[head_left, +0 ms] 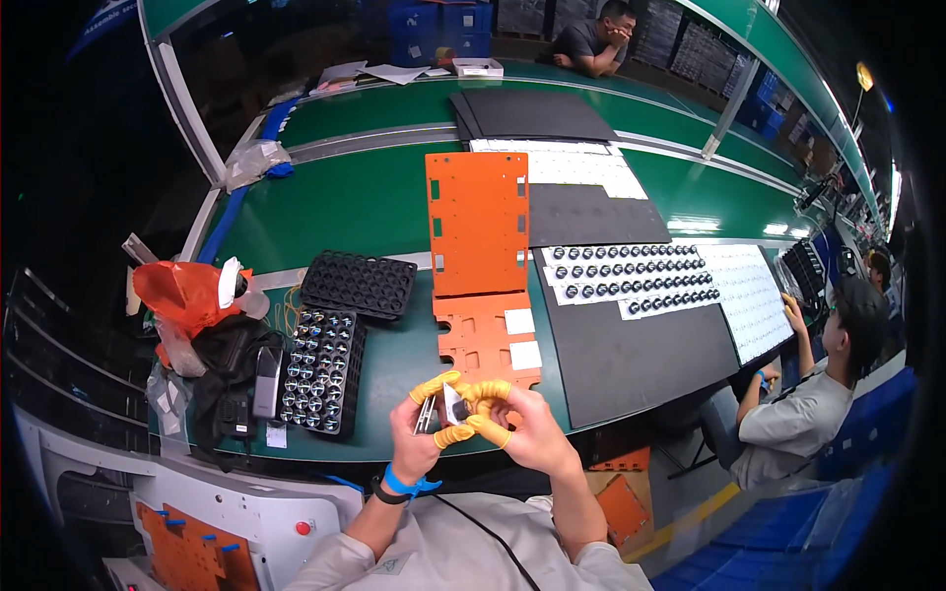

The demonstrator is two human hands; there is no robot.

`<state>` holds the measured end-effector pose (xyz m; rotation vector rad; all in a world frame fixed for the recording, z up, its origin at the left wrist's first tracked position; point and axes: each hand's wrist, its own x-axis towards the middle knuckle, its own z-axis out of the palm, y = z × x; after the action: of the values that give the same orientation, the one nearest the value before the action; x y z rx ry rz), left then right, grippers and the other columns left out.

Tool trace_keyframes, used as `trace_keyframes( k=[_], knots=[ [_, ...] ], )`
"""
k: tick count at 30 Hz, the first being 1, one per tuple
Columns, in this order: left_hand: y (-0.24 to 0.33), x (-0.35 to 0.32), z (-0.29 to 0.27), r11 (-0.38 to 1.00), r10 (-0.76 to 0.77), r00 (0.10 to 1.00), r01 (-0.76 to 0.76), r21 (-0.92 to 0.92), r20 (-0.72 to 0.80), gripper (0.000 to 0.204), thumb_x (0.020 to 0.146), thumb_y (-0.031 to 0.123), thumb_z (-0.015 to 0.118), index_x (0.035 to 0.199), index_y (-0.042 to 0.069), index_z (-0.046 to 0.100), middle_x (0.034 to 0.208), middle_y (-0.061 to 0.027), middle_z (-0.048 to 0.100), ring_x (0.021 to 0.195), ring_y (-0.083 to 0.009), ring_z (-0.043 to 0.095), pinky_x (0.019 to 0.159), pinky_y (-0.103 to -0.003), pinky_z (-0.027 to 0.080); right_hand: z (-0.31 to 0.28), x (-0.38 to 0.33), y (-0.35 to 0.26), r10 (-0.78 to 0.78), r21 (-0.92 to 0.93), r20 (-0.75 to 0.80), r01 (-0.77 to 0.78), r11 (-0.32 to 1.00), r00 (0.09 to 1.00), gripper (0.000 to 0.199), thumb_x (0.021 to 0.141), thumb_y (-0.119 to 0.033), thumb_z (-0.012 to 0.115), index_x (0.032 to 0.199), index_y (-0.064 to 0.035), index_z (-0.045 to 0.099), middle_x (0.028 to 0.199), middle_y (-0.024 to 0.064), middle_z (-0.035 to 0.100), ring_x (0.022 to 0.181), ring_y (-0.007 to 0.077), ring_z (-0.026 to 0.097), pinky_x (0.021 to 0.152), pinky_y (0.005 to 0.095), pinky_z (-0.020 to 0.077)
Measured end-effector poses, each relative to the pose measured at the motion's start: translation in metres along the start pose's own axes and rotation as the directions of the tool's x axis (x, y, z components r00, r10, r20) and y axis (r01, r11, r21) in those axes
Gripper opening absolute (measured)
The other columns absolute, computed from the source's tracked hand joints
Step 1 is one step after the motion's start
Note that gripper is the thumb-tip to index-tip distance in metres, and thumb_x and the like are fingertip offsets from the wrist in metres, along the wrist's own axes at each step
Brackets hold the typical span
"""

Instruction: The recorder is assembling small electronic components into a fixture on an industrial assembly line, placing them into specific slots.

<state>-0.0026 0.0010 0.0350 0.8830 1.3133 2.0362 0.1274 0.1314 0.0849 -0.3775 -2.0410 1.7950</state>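
Both hands meet above the table's front edge, with yellow finger cots on the fingertips. My left hand [418,429] is closed on silver tweezers [426,414] and steadies one edge of a small white card with a black round part [457,405]. My right hand [524,426] pinches the same piece from the other side. Just beyond the hands lies an orange fixture [468,330] with cut-outs, bearing two white cards [525,355] on its right side. Its orange lid [480,222] stands raised behind it.
Left of the fixture are a black tray of shiny round parts [320,369], another black tray [358,284] and an orange bag [182,295]. On the right, a black board [631,364] bears rows of white cards with black parts. A seated co-worker [798,414] reaches toward a white sheet [754,305].
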Motion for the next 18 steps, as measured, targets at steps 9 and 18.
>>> trace_keyframes(
  k=[9, 18],
  knots=[
    [-0.003, -0.003, -0.007, 0.999, -0.018, 1.0, 0.017, 0.041, 0.023, 0.073, 0.069, 0.02, 0.098, 0.13, -0.001, 0.065, 0.112, -0.0073, 0.072, 0.1, -0.0135, 0.068, 0.091, -0.03, 0.055, 0.006, -0.008, 0.018, -0.077, 0.061, -0.047, 0.079, 0.995, 0.996, 0.03, 0.091, -0.005, 0.076, 0.119, 0.0003, 0.068, 0.082, -0.0035, 0.059, 0.07, 0.0042, 0.05, 0.063, 0.0222, 0.0427],
    [-0.008, -0.002, -0.012, 0.999, -0.003, 0.996, -0.001, 0.042, 0.094, 0.072, 0.065, 0.018, 0.099, 0.127, -0.001, 0.068, 0.108, -0.007, 0.074, 0.096, -0.0139, 0.069, 0.087, -0.029, 0.055, 0.0, -0.013, 0.015, -0.172, -0.057, 0.005, 0.172, 0.984, 0.985, 0.027, 0.085, 0.002, 0.078, 0.111, 0.0028, 0.069, 0.08, 0.0017, 0.063, 0.068, 0.0099, 0.057, 0.063, 0.026, 0.0479]
  ],
)
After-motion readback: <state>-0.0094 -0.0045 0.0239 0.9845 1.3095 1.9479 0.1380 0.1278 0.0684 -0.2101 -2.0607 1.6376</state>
